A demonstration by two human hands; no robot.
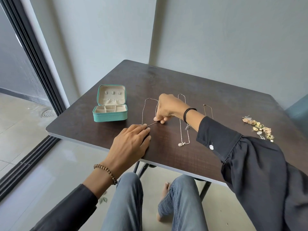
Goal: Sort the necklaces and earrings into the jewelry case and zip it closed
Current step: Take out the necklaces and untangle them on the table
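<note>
A teal jewelry case stands open at the table's left, its beige compartments bare. A thin chain necklace lies in a long loop right of it. My right hand pinches its near end, and the fingertips of my left hand pinch the same end from the left, the chain taut between them. Another necklace with a silver pendant lies to the right, partly under my right forearm. A third, darker chain lies beyond it. A pile of gold and silver earrings sits at the far right.
The dark wooden table stands in a corner against grey walls. A sliding glass door with a black frame runs along the left. My knees in jeans are under the table's near edge.
</note>
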